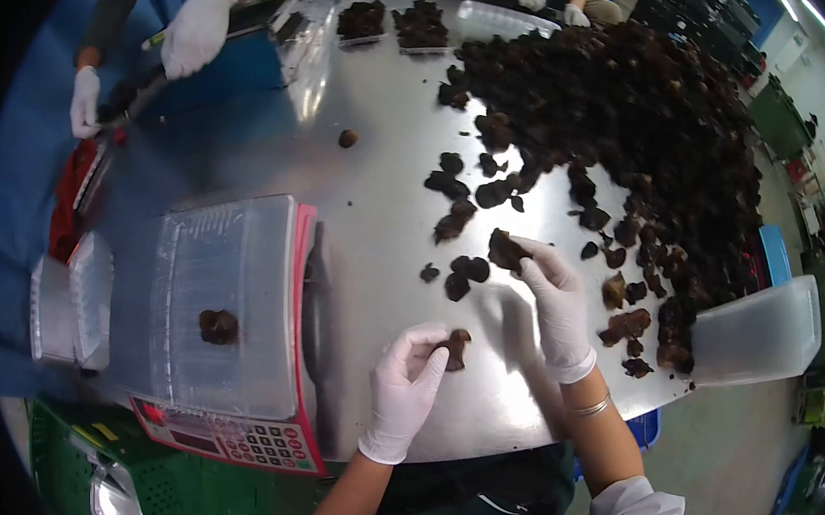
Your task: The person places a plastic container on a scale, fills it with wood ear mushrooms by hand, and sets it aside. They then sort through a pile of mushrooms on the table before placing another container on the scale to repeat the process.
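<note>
My left hand (pixel 406 385), in a white glove, pinches a small dark brown piece (pixel 457 350) between thumb and fingers, low over the metal table. Up and to the right, my right hand (pixel 556 300), gloved too, grips another dark piece (pixel 506 251) at its fingertips. Several loose dark pieces (pixel 468 268) lie on the table between and beyond the hands. On the left stands a red and white scale (pixel 264 441) with a clear plastic tray (pixel 186 267) on top. One brown piece (pixel 219 327) rests in that tray.
A large dark heap (pixel 623 99) covers the back right of the table (pixel 389 187). A translucent bin (pixel 759 337) leans at the right edge. Filled clear boxes (pixel 361 22) stand at the back. Gloved hands (pixel 197 33) of other people are at the back and upper left.
</note>
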`<action>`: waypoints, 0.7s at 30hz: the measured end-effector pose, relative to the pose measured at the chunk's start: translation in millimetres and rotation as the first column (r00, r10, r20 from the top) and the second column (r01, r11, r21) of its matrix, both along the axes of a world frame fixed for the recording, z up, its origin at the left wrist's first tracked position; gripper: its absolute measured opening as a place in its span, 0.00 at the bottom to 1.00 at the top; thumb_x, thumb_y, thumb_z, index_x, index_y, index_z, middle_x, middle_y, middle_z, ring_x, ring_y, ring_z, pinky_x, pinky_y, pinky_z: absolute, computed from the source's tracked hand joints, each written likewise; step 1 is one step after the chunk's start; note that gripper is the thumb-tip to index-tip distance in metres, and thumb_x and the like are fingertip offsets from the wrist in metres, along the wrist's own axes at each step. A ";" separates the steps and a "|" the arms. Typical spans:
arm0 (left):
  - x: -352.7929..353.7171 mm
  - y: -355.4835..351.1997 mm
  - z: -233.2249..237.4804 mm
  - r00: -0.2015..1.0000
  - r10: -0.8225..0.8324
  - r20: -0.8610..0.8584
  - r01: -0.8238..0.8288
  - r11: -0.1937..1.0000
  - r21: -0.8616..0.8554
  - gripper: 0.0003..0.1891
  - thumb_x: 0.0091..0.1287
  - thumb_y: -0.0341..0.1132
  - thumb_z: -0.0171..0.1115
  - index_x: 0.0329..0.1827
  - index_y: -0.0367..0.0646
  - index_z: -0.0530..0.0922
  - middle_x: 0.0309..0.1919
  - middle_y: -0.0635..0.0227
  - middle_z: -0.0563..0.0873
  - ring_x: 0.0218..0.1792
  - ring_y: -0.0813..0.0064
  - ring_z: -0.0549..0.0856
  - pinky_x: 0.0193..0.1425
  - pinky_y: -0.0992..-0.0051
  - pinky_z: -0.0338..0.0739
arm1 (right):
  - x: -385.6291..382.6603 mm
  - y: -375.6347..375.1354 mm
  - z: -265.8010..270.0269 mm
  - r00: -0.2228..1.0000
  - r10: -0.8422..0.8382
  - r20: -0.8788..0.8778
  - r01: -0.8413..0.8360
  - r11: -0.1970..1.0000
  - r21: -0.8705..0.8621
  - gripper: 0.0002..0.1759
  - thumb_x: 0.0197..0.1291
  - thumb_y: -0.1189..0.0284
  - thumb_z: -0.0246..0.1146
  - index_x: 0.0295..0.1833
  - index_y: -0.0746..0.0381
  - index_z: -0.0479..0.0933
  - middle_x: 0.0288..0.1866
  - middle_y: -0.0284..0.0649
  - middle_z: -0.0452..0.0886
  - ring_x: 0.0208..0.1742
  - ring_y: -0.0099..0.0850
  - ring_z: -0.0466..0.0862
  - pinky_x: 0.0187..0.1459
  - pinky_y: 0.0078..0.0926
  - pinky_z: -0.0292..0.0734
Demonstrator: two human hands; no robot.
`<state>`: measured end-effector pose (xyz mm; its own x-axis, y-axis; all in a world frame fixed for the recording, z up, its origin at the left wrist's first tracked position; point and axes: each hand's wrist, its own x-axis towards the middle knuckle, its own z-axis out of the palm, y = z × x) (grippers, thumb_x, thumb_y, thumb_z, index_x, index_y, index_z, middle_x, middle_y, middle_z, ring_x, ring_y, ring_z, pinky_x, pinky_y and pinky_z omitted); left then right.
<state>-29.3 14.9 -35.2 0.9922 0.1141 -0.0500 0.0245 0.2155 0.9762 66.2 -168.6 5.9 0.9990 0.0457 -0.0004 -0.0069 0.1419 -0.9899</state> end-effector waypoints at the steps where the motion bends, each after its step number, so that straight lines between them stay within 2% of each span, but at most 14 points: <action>1: 1.5 -1.2 2.4 0.999 -0.013 0.034 0.007 0.983 0.185 0.15 0.68 0.21 0.65 0.58 0.36 0.79 0.58 0.58 0.84 0.55 0.70 0.86 0.62 0.70 0.81 | -6.7 -2.2 1.2 0.998 0.017 -0.054 -0.013 0.998 0.067 0.17 0.75 0.72 0.58 0.65 0.68 0.77 0.59 0.41 0.84 0.59 0.27 0.82 0.62 0.27 0.76; 2: 3.7 -2.7 3.4 0.997 -0.039 0.069 0.011 0.932 0.363 0.20 0.67 0.20 0.66 0.63 0.36 0.78 0.61 0.58 0.83 0.58 0.69 0.84 0.63 0.70 0.80 | -13.6 -2.2 3.6 0.994 0.031 -0.106 -0.017 0.991 0.134 0.18 0.76 0.71 0.58 0.66 0.68 0.76 0.60 0.41 0.83 0.59 0.28 0.82 0.62 0.29 0.76; 3: 6.8 -3.1 1.1 0.972 -0.052 0.230 -0.077 0.853 0.517 0.27 0.64 0.20 0.67 0.68 0.37 0.75 0.65 0.57 0.79 0.63 0.65 0.82 0.65 0.68 0.79 | -19.9 -1.8 5.9 0.989 0.067 -0.129 -0.030 0.964 0.265 0.19 0.77 0.70 0.57 0.67 0.68 0.75 0.61 0.42 0.82 0.59 0.30 0.82 0.62 0.31 0.76; 4: 6.6 -7.7 1.4 0.971 -0.070 0.230 -0.060 0.856 0.514 0.27 0.64 0.20 0.67 0.68 0.37 0.75 0.65 0.57 0.79 0.63 0.65 0.82 0.65 0.68 0.79 | -22.6 -5.1 6.8 0.975 0.183 -0.126 -0.128 0.927 0.353 0.22 0.77 0.66 0.58 0.69 0.66 0.74 0.65 0.39 0.81 0.63 0.25 0.79 0.64 0.29 0.74; 6: 6.6 -0.6 5.3 0.972 -0.034 0.231 -0.101 0.831 0.547 0.29 0.62 0.25 0.70 0.69 0.40 0.75 0.69 0.52 0.75 0.68 0.57 0.77 0.67 0.63 0.77 | -30.0 -0.4 15.8 0.960 0.228 -0.163 -0.136 0.887 0.440 0.22 0.77 0.66 0.58 0.69 0.66 0.74 0.65 0.39 0.81 0.63 0.26 0.80 0.64 0.29 0.74; 10: 6.0 0.4 2.0 0.976 -0.015 0.219 -0.093 0.877 0.471 0.30 0.64 0.26 0.69 0.71 0.40 0.73 0.69 0.53 0.75 0.67 0.57 0.77 0.66 0.63 0.78 | -36.9 4.3 22.2 0.950 0.297 -0.099 -0.220 0.858 0.464 0.20 0.76 0.70 0.59 0.68 0.66 0.75 0.63 0.40 0.82 0.62 0.25 0.81 0.64 0.26 0.74; 12: 5.5 -0.3 1.1 0.976 -0.023 0.216 -0.081 0.884 0.461 0.28 0.66 0.27 0.68 0.70 0.40 0.74 0.68 0.53 0.76 0.67 0.58 0.77 0.65 0.63 0.78 | -45.9 9.1 34.9 0.967 0.238 -0.093 -0.198 0.929 0.314 0.20 0.73 0.74 0.60 0.68 0.67 0.75 0.61 0.40 0.84 0.61 0.23 0.81 0.64 0.23 0.74; 14: 3.6 3.4 2.8 0.976 0.004 0.219 -0.104 0.887 0.451 0.27 0.67 0.28 0.67 0.70 0.41 0.74 0.67 0.54 0.77 0.67 0.59 0.77 0.64 0.63 0.78 | -46.2 10.7 36.2 0.966 0.241 -0.094 -0.208 0.940 0.271 0.20 0.72 0.77 0.59 0.67 0.66 0.76 0.60 0.38 0.85 0.59 0.21 0.82 0.64 0.22 0.74; 16: 2.5 5.4 1.3 0.975 0.054 0.215 -0.143 0.893 0.427 0.26 0.68 0.30 0.66 0.70 0.41 0.74 0.68 0.54 0.76 0.67 0.59 0.77 0.66 0.63 0.77 | -42.1 13.1 25.6 0.995 0.095 -0.044 -0.099 0.988 -0.115 0.20 0.71 0.78 0.59 0.67 0.65 0.76 0.57 0.37 0.86 0.57 0.24 0.83 0.64 0.23 0.74; 17: 2.5 6.0 0.8 0.973 0.093 0.209 -0.172 0.899 0.402 0.25 0.70 0.31 0.66 0.70 0.41 0.74 0.68 0.55 0.75 0.68 0.60 0.76 0.67 0.62 0.76 | -37.3 8.9 7.6 0.984 0.094 0.151 -0.021 0.906 -0.424 0.22 0.67 0.77 0.62 0.67 0.62 0.77 0.59 0.43 0.84 0.59 0.33 0.83 0.65 0.29 0.75; 18: 3.0 6.5 1.0 0.972 0.092 0.216 -0.174 0.898 0.404 0.25 0.70 0.31 0.66 0.70 0.41 0.74 0.68 0.55 0.75 0.68 0.60 0.76 0.67 0.62 0.76 | -30.8 13.1 -3.6 0.983 0.092 0.158 -0.018 0.907 -0.421 0.22 0.67 0.77 0.62 0.67 0.62 0.77 0.59 0.43 0.84 0.59 0.33 0.83 0.65 0.29 0.75; 20: 3.0 6.7 1.5 0.946 0.212 0.244 -0.291 0.888 0.356 0.26 0.71 0.34 0.64 0.71 0.40 0.72 0.72 0.56 0.70 0.70 0.61 0.74 0.71 0.61 0.72 | -17.2 30.5 -15.4 0.836 0.230 0.497 0.238 0.665 -0.708 0.29 0.63 0.72 0.66 0.70 0.58 0.74 0.68 0.50 0.76 0.70 0.47 0.75 0.72 0.44 0.68; 21: 0.9 6.4 2.1 0.950 0.195 0.244 -0.276 0.890 0.364 0.26 0.71 0.34 0.64 0.71 0.40 0.72 0.72 0.56 0.70 0.70 0.61 0.74 0.71 0.61 0.72 | -18.4 45.7 -6.1 0.852 0.302 0.428 0.243 0.496 -0.833 0.35 0.61 0.63 0.69 0.74 0.57 0.70 0.76 0.52 0.66 0.78 0.55 0.63 0.77 0.57 0.56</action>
<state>-28.4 21.2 -33.1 0.9182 0.3159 0.2389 -0.1793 -0.2066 0.9619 47.8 -122.8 -0.2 0.8622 0.3241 0.3893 0.4880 -0.7373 -0.4671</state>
